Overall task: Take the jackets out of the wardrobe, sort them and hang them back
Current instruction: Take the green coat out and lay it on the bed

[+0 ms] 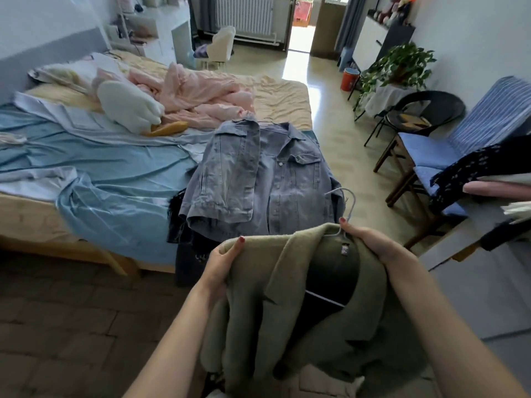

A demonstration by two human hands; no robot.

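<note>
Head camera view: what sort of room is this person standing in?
Most likely a lived-in bedroom: a wide wooden bed with rumpled blue and yellow sheets, a white ribbed radiator under the window, and a faded blue denim jacket laid out on the bed's corner.

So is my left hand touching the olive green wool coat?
Touching. The head view shows the left hand gripping the shoulder of the olive green wool coat, fingers curled over the fabric edge.

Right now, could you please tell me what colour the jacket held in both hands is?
The jacket is olive green with a dark lining, seen in the head view.
</note>
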